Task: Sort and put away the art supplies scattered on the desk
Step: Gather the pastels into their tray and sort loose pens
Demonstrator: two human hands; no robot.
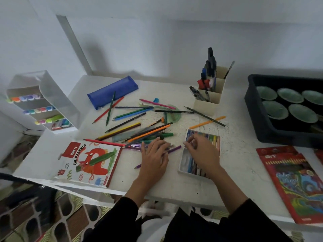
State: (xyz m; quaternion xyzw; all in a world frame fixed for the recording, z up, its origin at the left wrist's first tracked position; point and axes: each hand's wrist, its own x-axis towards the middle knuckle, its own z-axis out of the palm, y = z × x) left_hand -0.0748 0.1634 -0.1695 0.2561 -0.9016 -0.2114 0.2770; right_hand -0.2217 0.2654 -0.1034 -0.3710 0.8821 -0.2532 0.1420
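A pile of coloured pencils (pixel 132 123) lies scattered across the middle of the white desk (pixel 174 182). My left hand (pixel 153 154) rests palm down on the near edge of the pile, over a purple pencil (pixel 173 149), fingers spread. My right hand (pixel 201 152) hovers over an open tray of oil pastels (pixel 209 138), fingertips pinched together at its left side; whether they hold a pastel is unclear. The oil pastel box lid (pixel 89 163) lies at the front left with a green crayon on it.
A blue pencil case (pixel 113 91) lies at the back. A beige pen holder (pixel 209 95) stands back right, a white marker organiser (pixel 43 102) at the left. A dark bin of green bowls (pixel 286 109) and a red colour-pencil box (pixel 293 182) sit right.
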